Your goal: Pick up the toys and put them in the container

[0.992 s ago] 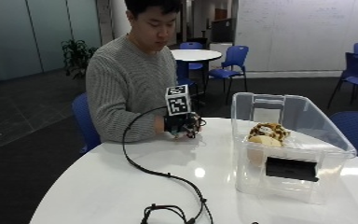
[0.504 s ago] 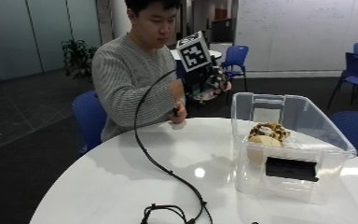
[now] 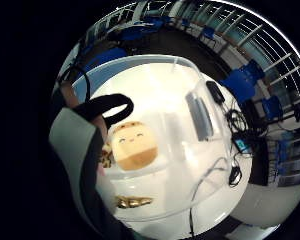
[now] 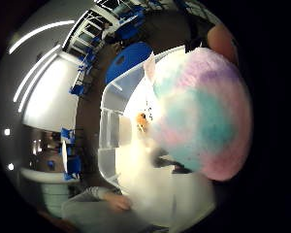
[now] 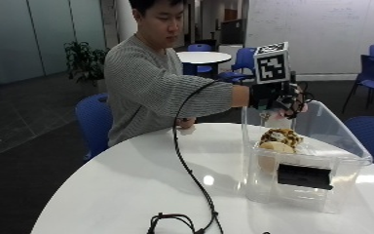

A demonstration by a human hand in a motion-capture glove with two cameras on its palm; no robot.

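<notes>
My gloved right hand reaches out above the back of a clear plastic container on the white table. It grips a pastel plush toy, pink, teal and purple, which sits right against the palm; only a pink bit shows past the fingers in the outside view. Inside the container lies a tan and brown spotted plush, whose smiling face is directly below the hand. A gloved finger curls over the container.
The bare left hand rests at the table's far edge by the person. A black cable runs from the hand down across the table to a coil at the front. A black label is on the container's front wall.
The hand has risen from the table in front of the person and swung right, carrying the pastel plush to a spot above the container.
</notes>
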